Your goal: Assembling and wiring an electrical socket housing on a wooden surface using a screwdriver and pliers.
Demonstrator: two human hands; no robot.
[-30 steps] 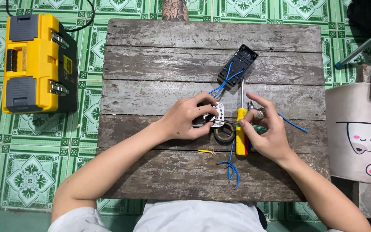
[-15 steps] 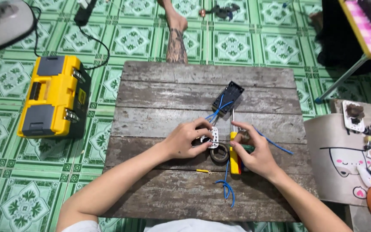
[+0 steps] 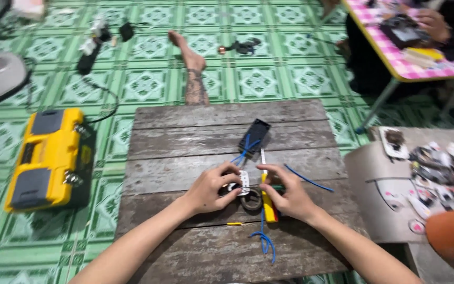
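yellow toolbox [image 3: 48, 158] sits on the green tiled floor, well apart from the work. wooden bench [image 3: 185, 137] carries everything else. left hand [image 3: 211, 188] has its fingers closed narrowly on a small white switch module [image 3: 244, 182] near the bench's middle; blue wires [image 3: 245, 152] run from it up to a black housing [image 3: 254, 135]. a roll of black tape [image 3: 251, 200] lies just beside and partly under the module. right hand [image 3: 287, 195] curls its fingers at the module's right edge, over a yellow-handled screwdriver [image 3: 269, 208]; whether it grips the tool cannot be told. more blue wire [image 3: 264, 242] loops toward the near edge. risks, as judged: tugging the module could drag the black housing or pull a wire loose; the tape roll could unsettle the module; the near loop could snag a wrist.
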